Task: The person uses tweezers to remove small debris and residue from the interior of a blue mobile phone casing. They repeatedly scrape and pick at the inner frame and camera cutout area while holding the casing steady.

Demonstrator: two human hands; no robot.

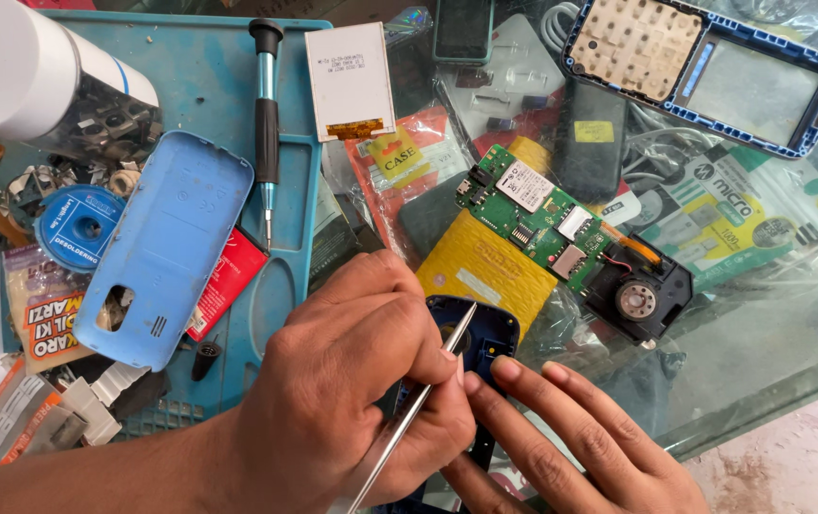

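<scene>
My left hand (pixel 352 381) reaches in from the lower left and pinches a pair of metal tweezers (pixel 425 388). Their tip touches the upper part of a dark blue phone frame (pixel 494 333). That frame lies partly hidden under both hands. My right hand (pixel 571 438) comes from the lower right. Its outstretched fingers lie against the frame's right side and hold it steady. Just beyond the frame are a yellow packet (pixel 485 271) and a green circuit board (pixel 542 224) joined to a black round speaker (pixel 637 300).
On a blue work mat (pixel 209 57) to the left lie a light blue back cover (pixel 166 247), a screwdriver (pixel 266 124), a red battery (pixel 228 281), a blue spool (pixel 80 227) and a white canister (pixel 38 76). A small display panel (pixel 350 81) and a blue front housing (pixel 704 67) lie farther back. The glass table edge (pixel 761 400) runs at the right.
</scene>
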